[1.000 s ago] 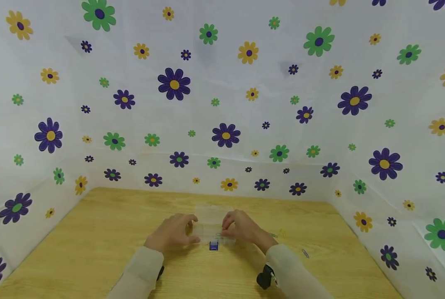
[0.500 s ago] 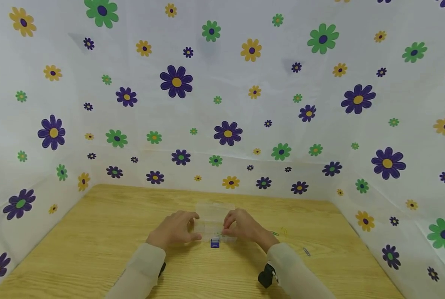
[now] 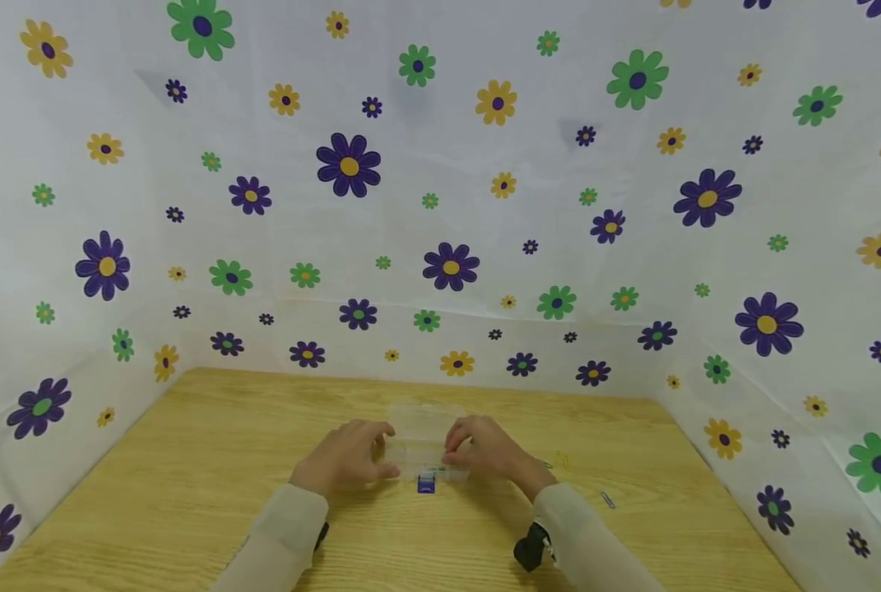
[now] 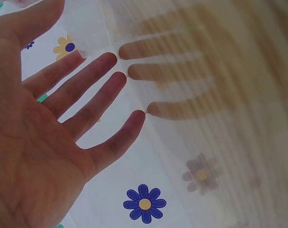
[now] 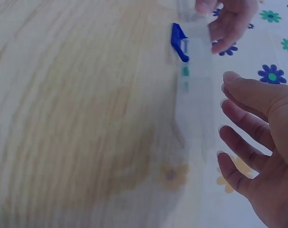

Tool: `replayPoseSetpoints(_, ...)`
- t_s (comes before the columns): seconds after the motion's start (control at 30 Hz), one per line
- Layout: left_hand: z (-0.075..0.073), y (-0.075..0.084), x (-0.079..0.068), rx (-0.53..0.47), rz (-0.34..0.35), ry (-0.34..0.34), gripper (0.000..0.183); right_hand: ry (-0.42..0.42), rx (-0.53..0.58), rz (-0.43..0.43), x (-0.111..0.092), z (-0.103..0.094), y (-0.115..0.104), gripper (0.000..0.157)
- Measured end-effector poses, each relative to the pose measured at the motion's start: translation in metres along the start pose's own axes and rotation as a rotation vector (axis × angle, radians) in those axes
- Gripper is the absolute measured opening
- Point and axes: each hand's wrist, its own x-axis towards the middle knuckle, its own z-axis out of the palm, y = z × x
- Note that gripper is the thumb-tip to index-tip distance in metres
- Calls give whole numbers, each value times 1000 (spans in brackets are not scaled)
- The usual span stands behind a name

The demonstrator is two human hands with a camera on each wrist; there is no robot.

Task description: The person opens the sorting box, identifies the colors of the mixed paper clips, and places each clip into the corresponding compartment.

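A clear plastic box (image 3: pixel 410 456) sits on the table with its see-through lid (image 3: pixel 425 418) raised at the back and a blue latch (image 3: pixel 426 484) at the front. Green paper clips (image 3: pixel 437 469) show inside; the right wrist view has them as a green blur (image 5: pixel 185 71) through the wall. My left hand (image 3: pixel 347 454) lies around the box's left end, fingers extended and thumb near the front corner. Over the right end is my right hand (image 3: pixel 488 450), thumb and index close together; in the right wrist view its fingers (image 5: pixel 248 159) are relaxed, with nothing visible between them.
Right of the hands lie loose paper clips: a green one (image 3: pixel 547 464), a yellow one (image 3: pixel 562 459) and a blue one (image 3: pixel 608 500). A flower-patterned sheet (image 3: pixel 440 205) encloses the wooden table (image 3: pixel 381 534) at the back and sides.
The green clip by my right fingertips now lies in the box, and the right fingers have lifted slightly away to the right. My left hand keeps its place.
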Motion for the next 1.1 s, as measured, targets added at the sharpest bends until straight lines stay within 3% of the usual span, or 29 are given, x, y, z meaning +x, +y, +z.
replayPoseSetpoints(0.23, 1, -1, 1, 3, 25, 3, 61, 20, 57, -16, -12, -26, 10, 8)
replayPoseSetpoints(0.43, 0, -1, 1, 5, 21, 7, 62, 19, 75, 18, -26, -43, 24, 7)
replayPoseSetpoints(0.8, 0, 1, -3, 3, 9, 3, 60, 11, 82, 9, -55, -64, 48, 12)
replayPoseSetpoints(1.1, 1, 1, -2, 4, 8, 5, 61, 10, 39, 72, -75, -77, 66, 11)
